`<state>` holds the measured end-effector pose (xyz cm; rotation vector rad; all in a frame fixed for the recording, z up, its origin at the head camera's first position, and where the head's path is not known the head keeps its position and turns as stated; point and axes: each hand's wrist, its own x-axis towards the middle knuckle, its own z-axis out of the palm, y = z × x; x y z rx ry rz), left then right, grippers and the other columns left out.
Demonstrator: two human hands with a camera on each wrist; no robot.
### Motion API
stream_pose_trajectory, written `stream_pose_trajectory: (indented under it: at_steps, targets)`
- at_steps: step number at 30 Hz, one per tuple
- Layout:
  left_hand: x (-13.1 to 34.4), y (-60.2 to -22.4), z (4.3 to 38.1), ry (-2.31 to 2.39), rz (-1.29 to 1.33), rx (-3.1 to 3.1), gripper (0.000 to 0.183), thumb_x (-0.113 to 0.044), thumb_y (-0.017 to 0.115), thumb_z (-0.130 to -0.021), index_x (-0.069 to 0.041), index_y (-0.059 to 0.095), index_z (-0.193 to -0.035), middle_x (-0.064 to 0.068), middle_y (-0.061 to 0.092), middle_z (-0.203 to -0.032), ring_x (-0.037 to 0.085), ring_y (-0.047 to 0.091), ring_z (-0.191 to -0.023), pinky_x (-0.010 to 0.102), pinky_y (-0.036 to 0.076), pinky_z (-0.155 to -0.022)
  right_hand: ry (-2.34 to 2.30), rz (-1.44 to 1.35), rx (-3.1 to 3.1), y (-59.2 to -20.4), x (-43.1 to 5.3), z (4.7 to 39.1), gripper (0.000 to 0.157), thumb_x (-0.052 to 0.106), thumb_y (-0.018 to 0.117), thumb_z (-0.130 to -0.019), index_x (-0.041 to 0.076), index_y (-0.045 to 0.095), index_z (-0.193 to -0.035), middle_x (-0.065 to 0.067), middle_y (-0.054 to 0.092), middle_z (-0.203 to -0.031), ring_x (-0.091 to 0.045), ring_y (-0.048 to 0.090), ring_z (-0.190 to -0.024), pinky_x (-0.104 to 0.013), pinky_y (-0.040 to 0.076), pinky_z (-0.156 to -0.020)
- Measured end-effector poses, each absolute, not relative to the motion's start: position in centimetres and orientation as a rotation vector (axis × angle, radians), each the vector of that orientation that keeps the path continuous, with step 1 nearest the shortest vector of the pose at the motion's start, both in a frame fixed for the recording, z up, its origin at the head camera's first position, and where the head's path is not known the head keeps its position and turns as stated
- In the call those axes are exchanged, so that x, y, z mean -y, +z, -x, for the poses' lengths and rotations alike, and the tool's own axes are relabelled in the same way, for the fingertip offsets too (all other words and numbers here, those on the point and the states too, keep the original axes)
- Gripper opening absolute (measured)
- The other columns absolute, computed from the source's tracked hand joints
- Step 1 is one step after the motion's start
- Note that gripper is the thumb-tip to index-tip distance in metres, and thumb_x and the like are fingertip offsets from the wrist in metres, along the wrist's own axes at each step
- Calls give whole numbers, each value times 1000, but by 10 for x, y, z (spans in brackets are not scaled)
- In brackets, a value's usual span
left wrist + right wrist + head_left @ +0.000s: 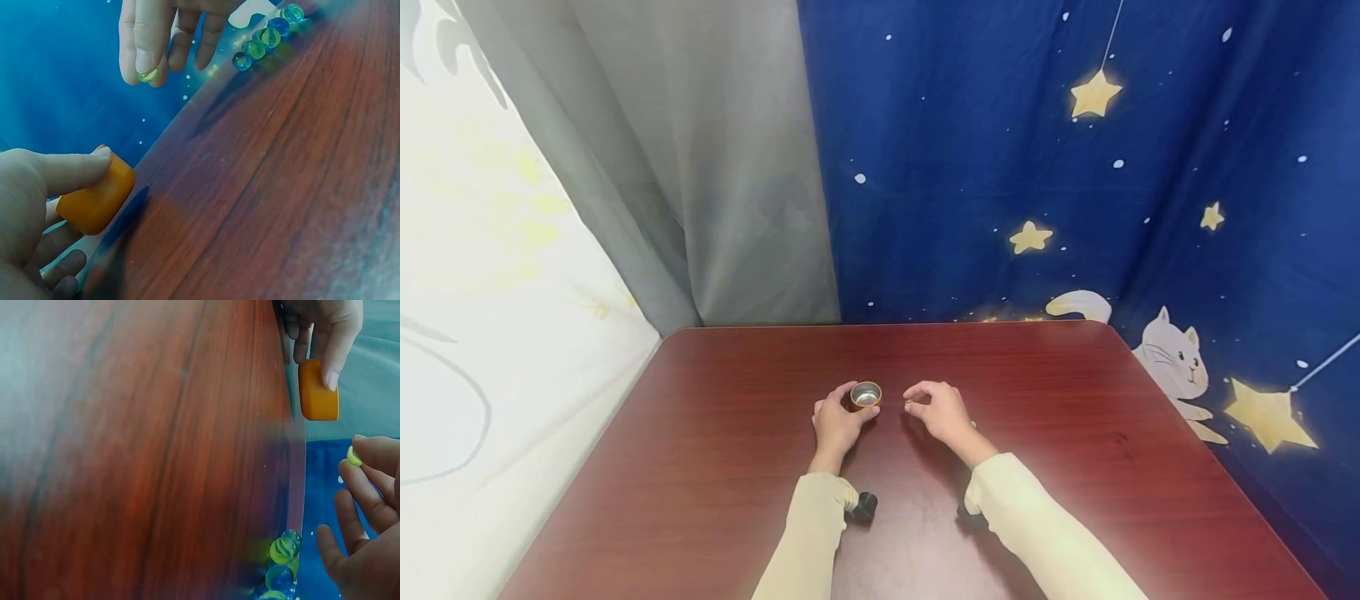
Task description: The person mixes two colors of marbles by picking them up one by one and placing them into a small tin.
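Note:
In the head view, my left hand (837, 423) holds a small orange tin (866, 395), thumb on one side and fingers on the other. The tin's open top faces up and shows a silvery inside. My right hand (942, 412) is a short way to the right of it. Between thumb and fingertips it pinches a yellow-green glass marble (354, 456), apart from the tin. Several blue and green glass marbles (270, 37) lie in a cluster on the table beside the right hand; in the head view that hand and arm mostly hide them.
The reddish-brown wooden table (737, 517) spreads under both arms. Behind it hang a grey curtain (752, 167) and a blue star-patterned curtain (955, 167). A white patterned cloth (490, 292) hangs at the left. A dark wrist camera (865, 506) sits at the left cuff.

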<state>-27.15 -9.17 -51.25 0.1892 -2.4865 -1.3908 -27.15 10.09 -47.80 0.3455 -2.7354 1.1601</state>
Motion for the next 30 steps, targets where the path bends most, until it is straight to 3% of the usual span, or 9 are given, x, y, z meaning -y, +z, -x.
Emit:
stream_pose_trajectory:
  at_steps: [8,17,30]
  targets:
    - [93,-515,269,-1349,-134,2518,62,-27,89,-67,-10,67,-122,12,68,-109,35,47,-111,51,28,-96,1176,-340,2704,-480,-94,270,14,14,77,-82,16,75,-95,5,72,-90,-26,61,-97,-48,41,-92]
    - [95,-517,268,-1320,-86,2541,62,-26,90,-67,-9,67,-122,12,69,-109,34,48,-109,51,27,-95,1248,-341,2647,-483,-86,270,13,11,79,-80,14,75,-92,5,72,-88,-17,67,-83,-37,51,-74]
    - [95,-520,272,-1259,-43,2592,62,-29,89,-69,-9,66,-123,12,68,-111,34,48,-110,50,27,-93,1392,-319,2531,-492,-71,276,12,7,81,-77,10,74,-86,4,70,-74,-11,64,-68,-29,50,-62]
